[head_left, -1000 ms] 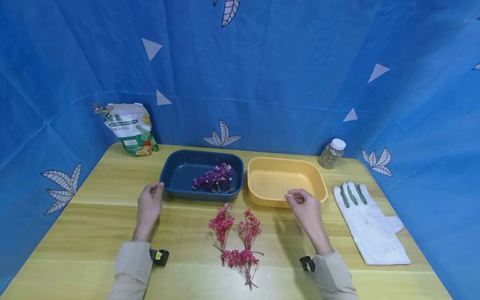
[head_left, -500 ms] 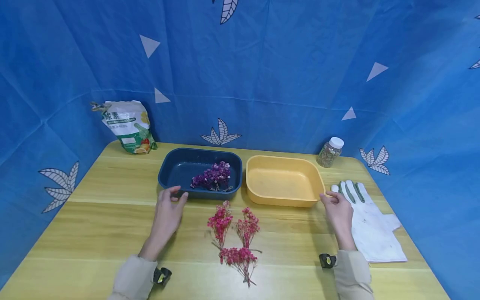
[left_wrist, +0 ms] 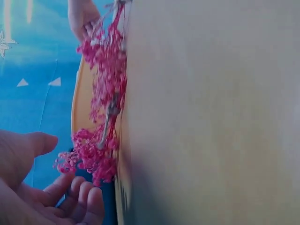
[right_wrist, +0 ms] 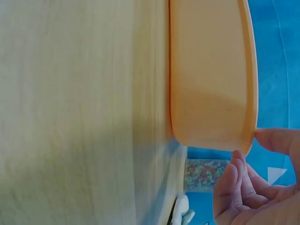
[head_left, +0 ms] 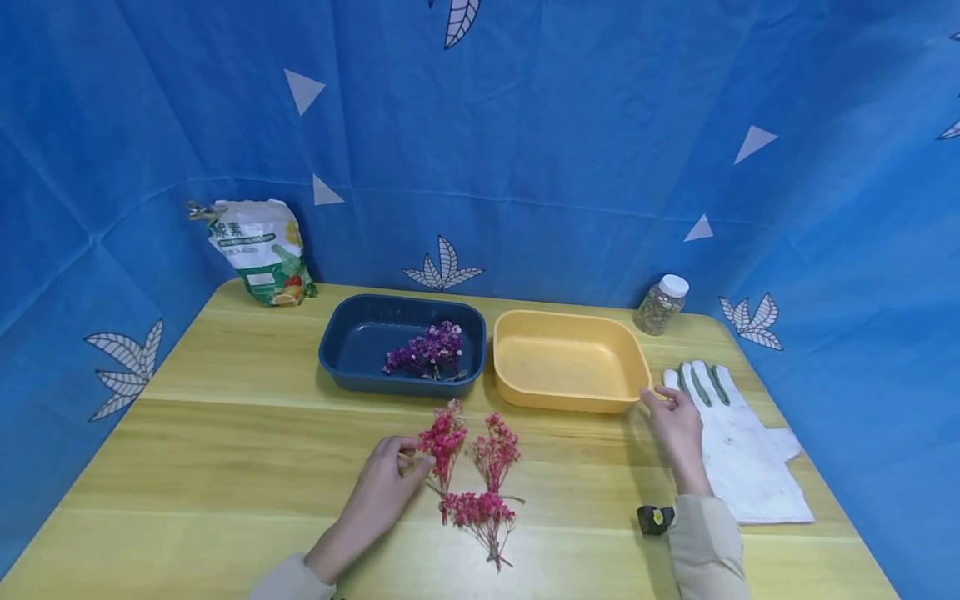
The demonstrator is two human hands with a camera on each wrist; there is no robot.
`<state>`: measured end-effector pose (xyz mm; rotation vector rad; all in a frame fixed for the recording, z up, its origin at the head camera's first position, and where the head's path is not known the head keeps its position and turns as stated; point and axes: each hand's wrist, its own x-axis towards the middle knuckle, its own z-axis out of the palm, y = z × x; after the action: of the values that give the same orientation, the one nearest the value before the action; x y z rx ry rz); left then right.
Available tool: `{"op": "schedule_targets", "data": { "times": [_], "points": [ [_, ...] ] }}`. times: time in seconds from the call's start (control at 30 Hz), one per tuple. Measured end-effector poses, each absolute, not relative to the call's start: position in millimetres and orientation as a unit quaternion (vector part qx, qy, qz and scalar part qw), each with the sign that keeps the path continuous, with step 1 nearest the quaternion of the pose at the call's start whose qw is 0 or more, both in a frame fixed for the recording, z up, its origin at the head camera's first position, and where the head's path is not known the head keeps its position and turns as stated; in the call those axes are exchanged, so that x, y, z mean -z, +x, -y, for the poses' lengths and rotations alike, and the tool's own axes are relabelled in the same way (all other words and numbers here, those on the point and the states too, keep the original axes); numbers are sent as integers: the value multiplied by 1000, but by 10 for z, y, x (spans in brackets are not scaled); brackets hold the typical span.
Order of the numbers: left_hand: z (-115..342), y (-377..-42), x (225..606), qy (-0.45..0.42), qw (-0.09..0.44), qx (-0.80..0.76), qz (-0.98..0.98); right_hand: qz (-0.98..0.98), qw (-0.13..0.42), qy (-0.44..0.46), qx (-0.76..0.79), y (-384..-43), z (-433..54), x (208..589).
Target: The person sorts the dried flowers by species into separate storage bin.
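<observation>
Three sprigs of pink dried flowers lie on the table: a left sprig (head_left: 444, 440), a right sprig (head_left: 497, 452) and a front sprig (head_left: 482, 515). My left hand (head_left: 386, 486) is at the left sprig's flower heads, its thumb and fingers parted. In the left wrist view, a gap shows between that thumb (left_wrist: 44, 142) and the bent fingers, with the pink blossoms just beyond. My right hand (head_left: 677, 423) pinches the front right corner of the yellow basin's rim (right_wrist: 252, 93) between thumb and fingers. Nothing lies inside the yellow basin (head_left: 573, 400).
Left of the yellow basin stands a dark blue basin (head_left: 397, 385) holding purple dried flowers (head_left: 431, 350). A white and green bag (head_left: 262, 254) is at the back left. A white-capped jar (head_left: 660, 307) stands back right, and white gloves (head_left: 746, 458) lie on the right.
My left hand has moved from beside the blue basin toward me and right, to the left pink sprig. My right hand has shifted right to the yellow basin's corner and stayed there.
</observation>
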<state>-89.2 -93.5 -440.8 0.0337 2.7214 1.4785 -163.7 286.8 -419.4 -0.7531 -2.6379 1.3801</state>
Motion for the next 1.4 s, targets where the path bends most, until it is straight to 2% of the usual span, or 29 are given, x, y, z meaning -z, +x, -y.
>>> {"op": "schedule_targets", "data": {
  "times": [0.13,0.37,0.77,1.4],
  "points": [
    [903,-850,4438,10,29,-449,-893,858,32,-243,-451,-1631,-2870,4215],
    [869,-879,4445,22,76,-398,-914,855,41,-243,-455,-1626,-2867,4217],
    [745,-984,4467,37,92,-350,-931,854,40,-243,-458,-1640,-2867,4237],
    [909,-1031,4550,18,100,-455,-885,855,33,-235,-461,-1618,-2869,4232]
  ]
}}
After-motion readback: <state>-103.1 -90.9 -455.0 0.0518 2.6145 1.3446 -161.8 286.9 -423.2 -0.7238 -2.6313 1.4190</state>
